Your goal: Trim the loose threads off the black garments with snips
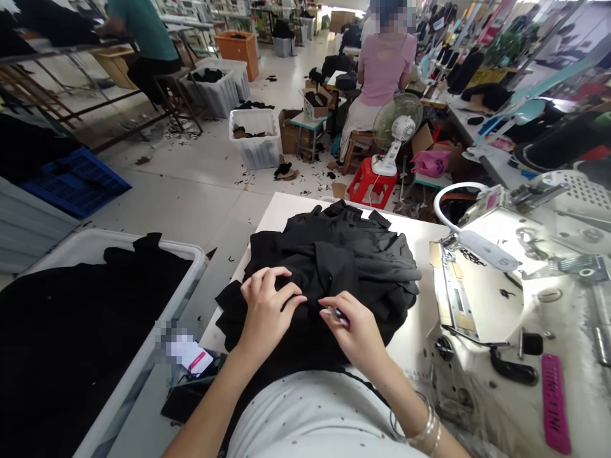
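Left fingers (267,283) spread on black fabric (334,267); right fingers (334,306) pinch something small (340,314), perhaps metal.

Left hand (267,312) and right hand (356,334): two. Black garment pile (329,267), under fingers (274,278): one. Sewing machine (477,312), right of fingers: one. White bin (109,240), left of fingers: one.

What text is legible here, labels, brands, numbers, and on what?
Nothing can be read for certain.
Pink strip on the sewing machine: its marks are too blurred to read.
White card with a red band: too small and blurred to read.
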{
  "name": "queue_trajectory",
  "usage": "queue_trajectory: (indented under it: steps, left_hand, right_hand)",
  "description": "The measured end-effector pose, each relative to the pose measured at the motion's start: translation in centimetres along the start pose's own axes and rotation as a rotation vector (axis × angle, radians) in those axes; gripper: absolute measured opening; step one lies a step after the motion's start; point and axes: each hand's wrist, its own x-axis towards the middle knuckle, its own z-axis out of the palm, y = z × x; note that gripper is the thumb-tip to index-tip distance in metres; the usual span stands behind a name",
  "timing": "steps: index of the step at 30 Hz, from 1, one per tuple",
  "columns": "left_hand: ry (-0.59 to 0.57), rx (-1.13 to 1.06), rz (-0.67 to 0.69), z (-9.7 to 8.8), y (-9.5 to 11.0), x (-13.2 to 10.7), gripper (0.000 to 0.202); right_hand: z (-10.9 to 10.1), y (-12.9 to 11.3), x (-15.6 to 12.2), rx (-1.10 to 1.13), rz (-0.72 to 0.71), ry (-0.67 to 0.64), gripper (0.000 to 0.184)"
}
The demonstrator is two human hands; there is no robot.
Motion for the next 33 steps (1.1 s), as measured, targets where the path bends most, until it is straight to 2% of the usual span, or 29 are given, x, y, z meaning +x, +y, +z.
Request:
queue_trajectory:
  steps: [2, 5, 8, 11, 13, 15, 18, 20, 24, 27, 30, 31, 33]
  left_hand:
    - [0.005, -0.148, -0.012, -0.4, 0.4, 0.5, 0.019]
    - [-0.045, -0.412, -0.136, -1.2, 1.3, 1.3, 0.024]
    - [-0.061, -0.592, -0.258, -1.7, 2.1, 1.8, 0.020]
    - [-0.094, -0.712, -0.260, -2.1, 2.3, 2.2, 0.013]
    - [-0.113, -0.687, -0.202, -2.4, 2.2, 2.3, 0.013]
    - [-0.175, -0.614, -0.078, -2.9, 1.9, 2.3, 0.020]
    - [-0.289, -0.497, 0.139, -3.4, 1.7, 1.9, 0.034]
    - [-0.349, -0.409, 0.244, -3.6, 1.7, 1.5, 0.042]
    - [-0.401, -0.296, 0.319, -3.7, 2.3, 1.2, 0.042]
    - [-0.326, -0.341, 0.228, -3.9, 3.0, 1.2, 0.030]
    - [-0.291, -0.499, 0.074, -4.1, 3.4, 1.2, 0.014]
    - [-0.285, -0.539, 0.021, -4.0, 3.5, 1.1, 0.014]
    - [-0.280, -0.565, -0.078, -3.7, 3.7, 1.0, 0.026]
  right_hand:
    - [0.4, -0.1, 0.1, -0.031, 0.012, 0.012, 0.018]
    - [0.5, -0.8, -0.4, 0.074, 0.044, 0.044, 0.019]
    - [0.4, -1.7, -0.9, 0.230, 0.027, 0.061, 0.020]
    - [-0.1, -2.2, -0.8, 0.339, 0.084, 0.015, 0.016]
    - [-0.5, -2.1, -0.5, 0.416, 0.170, -0.082, 0.011]
    - [-0.9, -1.8, -0.3, 0.554, 0.224, -0.152, 0.009]
    - [-1.6, -1.3, -0.2, 0.821, 0.192, -0.111, 0.013]
    - [-2.0, -0.8, -0.1, 0.920, 0.152, -0.079, 0.016]
    - [-2.4, 0.0, -0.1, 0.941, 0.168, -0.117, 0.028]
    - [-2.4, 0.2, -0.1, 0.865, 0.179, -0.123, 0.034]
    - [-2.4, -0.3, -0.2, 0.733, 0.149, -0.124, 0.041]
    - [-2.5, -0.6, -0.2, 0.694, 0.134, -0.128, 0.043]
    - [-2.5, -1.2, -0.1, 0.636, 0.102, -0.115, 0.043]
